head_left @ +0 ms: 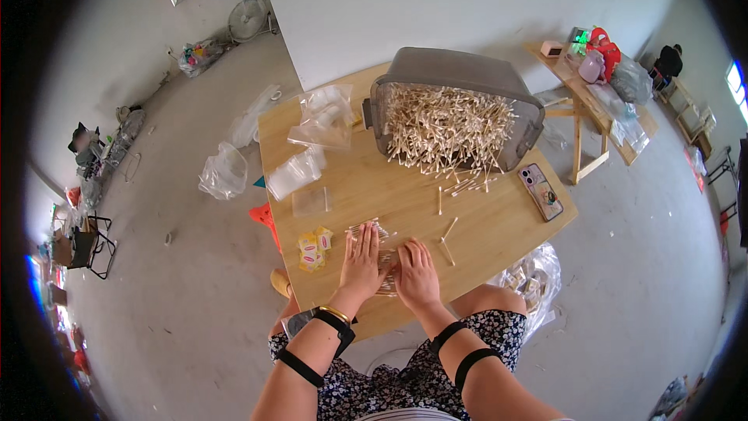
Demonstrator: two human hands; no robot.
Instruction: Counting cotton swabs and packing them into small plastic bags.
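My left hand [360,263] lies with its fingers stretched out on a small layer of cotton swabs [382,231] near the front of the wooden table [499,226]. Beside it, my right hand [418,271] rests with its fingers extended, its thumb side close to the left thumb. More swabs show in the gap between the two hands; those under the palms are hidden. A large grey plastic bin [460,66] lies tipped on its side at the back, and a heap of cotton swabs [448,121] spills from its mouth.
Yellow-and-white labels [314,249] sit left of my hands. Behind them are a clear flat bag [312,201], stacked plastic bags [296,174] and another clear bag [323,117]. A phone [541,192] lies at the right edge. Loose swabs [446,242] lie right of my hands.
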